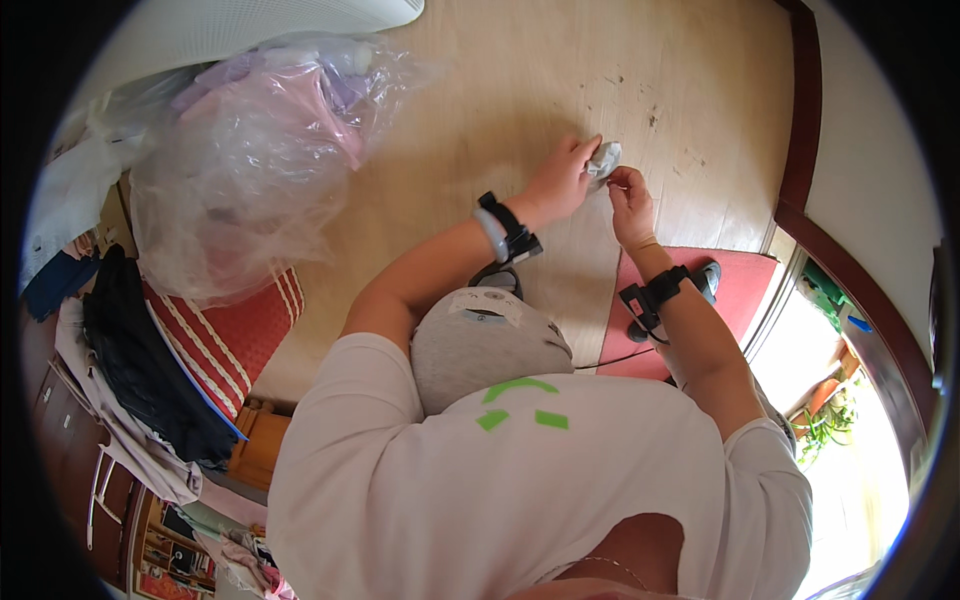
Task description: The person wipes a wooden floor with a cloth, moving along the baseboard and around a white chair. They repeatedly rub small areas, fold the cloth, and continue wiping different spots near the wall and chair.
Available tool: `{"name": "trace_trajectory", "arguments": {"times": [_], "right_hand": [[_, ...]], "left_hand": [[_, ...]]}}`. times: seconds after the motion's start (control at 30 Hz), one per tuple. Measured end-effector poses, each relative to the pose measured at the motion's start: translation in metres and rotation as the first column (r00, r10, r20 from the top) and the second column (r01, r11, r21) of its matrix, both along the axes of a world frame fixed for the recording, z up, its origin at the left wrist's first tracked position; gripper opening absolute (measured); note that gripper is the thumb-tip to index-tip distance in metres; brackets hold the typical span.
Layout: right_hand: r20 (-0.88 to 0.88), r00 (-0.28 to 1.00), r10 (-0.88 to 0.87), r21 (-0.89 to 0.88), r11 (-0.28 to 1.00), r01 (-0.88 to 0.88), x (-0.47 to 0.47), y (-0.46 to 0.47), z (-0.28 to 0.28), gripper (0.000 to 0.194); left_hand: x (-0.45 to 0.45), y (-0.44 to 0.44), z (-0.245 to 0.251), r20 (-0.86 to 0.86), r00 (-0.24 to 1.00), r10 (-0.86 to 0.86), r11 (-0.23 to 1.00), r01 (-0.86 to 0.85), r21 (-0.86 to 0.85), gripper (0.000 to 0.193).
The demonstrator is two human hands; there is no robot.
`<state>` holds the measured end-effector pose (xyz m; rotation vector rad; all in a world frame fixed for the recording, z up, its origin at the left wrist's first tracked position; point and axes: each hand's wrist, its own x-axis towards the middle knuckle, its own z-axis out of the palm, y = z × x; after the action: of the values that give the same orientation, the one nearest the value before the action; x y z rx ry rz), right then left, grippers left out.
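Out in front of me, over the wooden floor, my left hand [561, 180] grips a small crumpled pale grey cloth-like item [604, 159] between thumb and fingers. Its exact kind is unclear. My right hand [631, 204] is at the lower right edge of that item, thumb and forefinger pinched together; whether they hold part of it is hard to tell. Black straps with small devices sit on both wrists. Below my hands is my knee in grey trousers [487, 337].
A clear plastic bag [240, 180] with pink and purple cloth lies at the left. A red striped mat [225, 330] and draped clothes [150, 360] are below it. A red mat [682, 300] lies by the doorway at the right, with a potted plant [829, 420] beyond.
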<state>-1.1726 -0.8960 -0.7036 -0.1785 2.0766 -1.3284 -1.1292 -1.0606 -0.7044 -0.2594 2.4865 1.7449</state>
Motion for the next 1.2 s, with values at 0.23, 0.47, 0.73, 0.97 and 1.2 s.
{"name": "trace_trajectory", "arguments": {"times": [0.23, 0.47, 0.73, 0.97, 1.2], "right_hand": [[0.896, 0.441, 0.048, -0.312, 0.775, 0.549, 0.012, -0.009, 0.022, 0.045], [0.798, 0.602, 0.033, -0.365, 0.82, 0.44, 0.017, -0.018, 0.033, 0.054], [0.665, 0.746, -0.042, -0.443, 0.782, 0.439, 0.005, -0.013, 0.016, 0.042], [0.68, 0.714, -0.167, -0.423, 0.706, 0.568, -0.009, -0.001, 0.018, 0.031], [0.587, 0.799, -0.132, -0.383, 0.824, 0.417, -0.017, 0.005, 0.017, 0.028]], "left_hand": [[0.042, -0.007, 0.001, 0.512, 0.85, 0.124, 0.191, -0.527, 0.828, 0.036], [0.029, -0.019, 0.011, 0.534, 0.84, -0.096, 0.092, -0.527, 0.845, 0.031], [0.001, -0.013, 0.007, 0.702, 0.642, -0.308, 0.505, -0.515, 0.693, 0.033], [-0.013, -0.011, 0.015, 0.26, 0.934, 0.244, 0.887, -0.324, 0.33, 0.023], [-0.035, -0.011, 0.012, 0.2, 0.973, 0.112, 0.891, -0.187, 0.414, 0.018]]}}
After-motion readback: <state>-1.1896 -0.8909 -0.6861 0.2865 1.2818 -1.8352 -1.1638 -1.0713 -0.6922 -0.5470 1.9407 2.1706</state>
